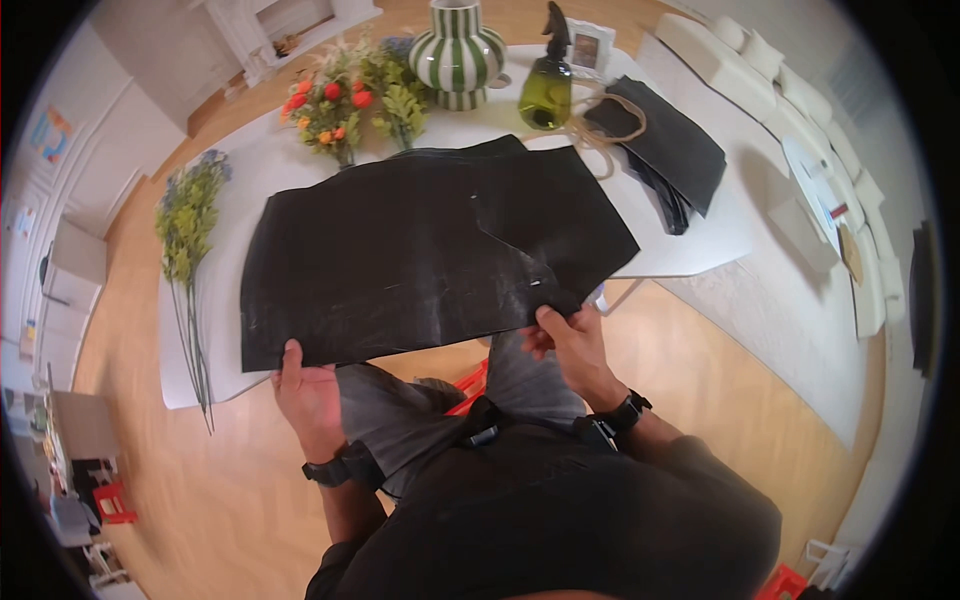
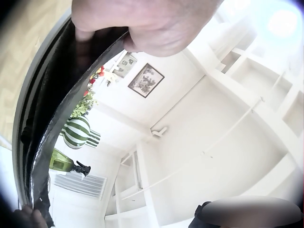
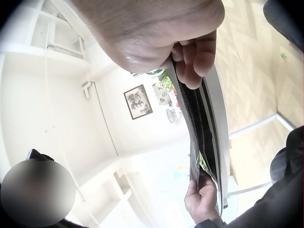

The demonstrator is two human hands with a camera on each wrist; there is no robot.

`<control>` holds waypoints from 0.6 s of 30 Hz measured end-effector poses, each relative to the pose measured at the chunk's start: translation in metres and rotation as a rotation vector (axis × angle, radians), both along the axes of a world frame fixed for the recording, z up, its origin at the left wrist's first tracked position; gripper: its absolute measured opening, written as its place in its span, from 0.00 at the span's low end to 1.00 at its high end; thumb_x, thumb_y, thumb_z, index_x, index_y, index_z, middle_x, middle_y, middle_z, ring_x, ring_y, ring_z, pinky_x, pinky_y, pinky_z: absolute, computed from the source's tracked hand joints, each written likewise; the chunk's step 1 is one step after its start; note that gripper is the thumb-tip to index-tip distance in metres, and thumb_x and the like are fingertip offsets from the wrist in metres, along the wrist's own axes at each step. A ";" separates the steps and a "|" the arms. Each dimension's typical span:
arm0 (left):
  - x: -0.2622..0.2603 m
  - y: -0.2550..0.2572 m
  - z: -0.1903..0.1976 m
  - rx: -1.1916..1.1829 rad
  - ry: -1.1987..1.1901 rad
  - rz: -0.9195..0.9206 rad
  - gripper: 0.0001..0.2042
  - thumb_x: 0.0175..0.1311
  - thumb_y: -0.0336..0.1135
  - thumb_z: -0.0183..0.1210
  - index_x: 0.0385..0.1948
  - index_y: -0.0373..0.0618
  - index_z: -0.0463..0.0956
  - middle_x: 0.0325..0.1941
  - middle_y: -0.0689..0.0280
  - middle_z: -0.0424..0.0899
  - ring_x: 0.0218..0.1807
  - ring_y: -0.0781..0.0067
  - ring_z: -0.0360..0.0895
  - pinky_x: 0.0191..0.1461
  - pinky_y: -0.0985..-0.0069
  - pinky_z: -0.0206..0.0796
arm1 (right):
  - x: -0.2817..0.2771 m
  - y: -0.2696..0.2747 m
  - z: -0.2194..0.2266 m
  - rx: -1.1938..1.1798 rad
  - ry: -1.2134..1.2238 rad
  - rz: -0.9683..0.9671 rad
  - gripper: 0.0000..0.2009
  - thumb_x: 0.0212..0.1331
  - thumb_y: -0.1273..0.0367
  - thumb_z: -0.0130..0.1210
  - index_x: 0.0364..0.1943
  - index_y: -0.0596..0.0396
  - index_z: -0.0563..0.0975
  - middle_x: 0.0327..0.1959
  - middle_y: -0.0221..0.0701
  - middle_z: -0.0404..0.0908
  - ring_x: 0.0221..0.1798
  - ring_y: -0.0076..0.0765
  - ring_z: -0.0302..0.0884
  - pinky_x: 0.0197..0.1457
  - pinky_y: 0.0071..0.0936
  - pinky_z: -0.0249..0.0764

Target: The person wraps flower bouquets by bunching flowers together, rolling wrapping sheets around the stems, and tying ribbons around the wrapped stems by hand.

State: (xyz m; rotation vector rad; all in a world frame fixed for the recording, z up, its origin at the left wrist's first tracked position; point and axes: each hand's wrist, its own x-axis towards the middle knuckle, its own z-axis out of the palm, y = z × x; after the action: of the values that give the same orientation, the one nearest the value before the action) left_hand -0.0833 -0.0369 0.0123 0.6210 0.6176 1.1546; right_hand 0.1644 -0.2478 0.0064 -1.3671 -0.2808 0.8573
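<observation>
Black and a bit shiny, one big folded sheet is over the white table, and its near edge sticks out toward the person's lap. The left hand pinches its near left corner, thumb on top. The right hand pinches the near edge further right, also thumb on top (small white marks show on the sheet close by). Just past the sheet are red and orange flowers, a fat vase with green and white stripes, and a green spray bottle. Behind the bottle stands a photo frame. To the right, tan rope touches more black sheets. Blue flowers with long stems lie on the left.
</observation>
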 end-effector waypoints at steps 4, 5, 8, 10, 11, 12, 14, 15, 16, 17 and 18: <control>0.002 0.004 0.003 0.037 -0.007 0.032 0.14 0.67 0.29 0.57 0.54 0.41 0.74 0.55 0.60 0.80 0.56 0.60 0.77 0.62 0.56 0.67 | 0.002 0.000 0.002 0.028 0.059 0.008 0.13 0.67 0.66 0.52 0.33 0.65 0.79 0.29 0.39 0.85 0.25 0.29 0.81 0.25 0.24 0.74; 0.004 0.003 0.006 0.049 0.001 0.063 0.13 0.66 0.29 0.58 0.52 0.41 0.75 0.53 0.61 0.81 0.55 0.60 0.78 0.60 0.54 0.69 | 0.003 -0.001 0.000 0.021 0.089 0.031 0.13 0.67 0.66 0.52 0.33 0.65 0.79 0.30 0.40 0.85 0.25 0.29 0.81 0.25 0.24 0.74; 0.002 0.005 0.006 0.072 0.005 0.044 0.14 0.67 0.31 0.57 0.52 0.39 0.75 0.54 0.60 0.81 0.55 0.60 0.78 0.61 0.55 0.69 | 0.004 -0.003 -0.005 0.017 0.125 0.061 0.13 0.67 0.66 0.52 0.32 0.65 0.79 0.31 0.41 0.85 0.26 0.29 0.81 0.25 0.24 0.74; 0.002 0.006 0.007 0.067 0.002 0.024 0.14 0.68 0.31 0.57 0.52 0.39 0.74 0.55 0.60 0.81 0.55 0.60 0.78 0.62 0.56 0.69 | 0.004 -0.004 -0.006 0.021 0.130 0.066 0.13 0.67 0.66 0.52 0.32 0.64 0.79 0.31 0.41 0.85 0.26 0.29 0.81 0.25 0.24 0.74; 0.002 0.007 0.007 0.063 -0.007 0.010 0.14 0.68 0.32 0.56 0.52 0.38 0.74 0.55 0.59 0.81 0.55 0.61 0.78 0.62 0.58 0.69 | 0.005 -0.004 -0.006 0.022 0.131 0.074 0.13 0.67 0.65 0.52 0.32 0.64 0.79 0.31 0.40 0.85 0.26 0.29 0.81 0.25 0.24 0.74; 0.002 0.008 0.007 0.062 -0.005 0.005 0.14 0.68 0.32 0.56 0.52 0.38 0.74 0.55 0.59 0.81 0.55 0.61 0.78 0.62 0.58 0.69 | 0.005 -0.005 -0.006 0.023 0.132 0.082 0.13 0.67 0.65 0.52 0.32 0.64 0.79 0.31 0.40 0.85 0.26 0.29 0.81 0.25 0.24 0.74; 0.001 0.012 0.004 0.046 0.025 0.049 0.14 0.69 0.33 0.56 0.52 0.38 0.74 0.54 0.60 0.81 0.55 0.62 0.79 0.62 0.61 0.70 | 0.006 -0.007 -0.009 0.020 0.133 0.098 0.13 0.68 0.64 0.51 0.34 0.61 0.78 0.31 0.39 0.85 0.26 0.29 0.81 0.25 0.24 0.74; 0.000 0.014 0.002 0.046 0.025 0.046 0.14 0.69 0.33 0.56 0.52 0.38 0.74 0.54 0.60 0.81 0.55 0.62 0.79 0.62 0.61 0.70 | 0.007 -0.008 -0.010 0.018 0.133 0.117 0.12 0.69 0.64 0.49 0.35 0.59 0.78 0.31 0.38 0.85 0.26 0.29 0.81 0.25 0.23 0.74; -0.001 0.017 -0.001 0.048 0.015 0.055 0.14 0.68 0.33 0.57 0.52 0.38 0.75 0.54 0.60 0.81 0.54 0.63 0.79 0.62 0.62 0.70 | 0.008 -0.008 -0.012 0.019 0.133 0.113 0.12 0.69 0.64 0.49 0.35 0.59 0.78 0.31 0.38 0.85 0.26 0.29 0.81 0.25 0.23 0.74; -0.004 0.020 -0.002 0.050 0.003 0.062 0.14 0.68 0.34 0.57 0.52 0.38 0.75 0.54 0.60 0.81 0.54 0.64 0.79 0.61 0.64 0.70 | 0.008 -0.009 -0.014 0.027 0.190 0.115 0.13 0.70 0.63 0.49 0.36 0.58 0.78 0.31 0.37 0.85 0.26 0.29 0.81 0.25 0.23 0.74; -0.009 0.024 -0.003 0.051 0.000 0.052 0.14 0.68 0.34 0.57 0.52 0.38 0.75 0.54 0.60 0.81 0.54 0.64 0.79 0.61 0.64 0.70 | 0.009 -0.010 -0.014 0.036 0.245 0.111 0.13 0.70 0.62 0.48 0.36 0.58 0.78 0.31 0.37 0.85 0.26 0.29 0.81 0.26 0.23 0.74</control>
State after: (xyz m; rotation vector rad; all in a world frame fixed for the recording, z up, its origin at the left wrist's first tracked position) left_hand -0.0920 -0.0132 0.0094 0.6517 0.6085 1.2223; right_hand 0.1736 -0.2582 -0.0077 -1.2071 -0.1823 1.0973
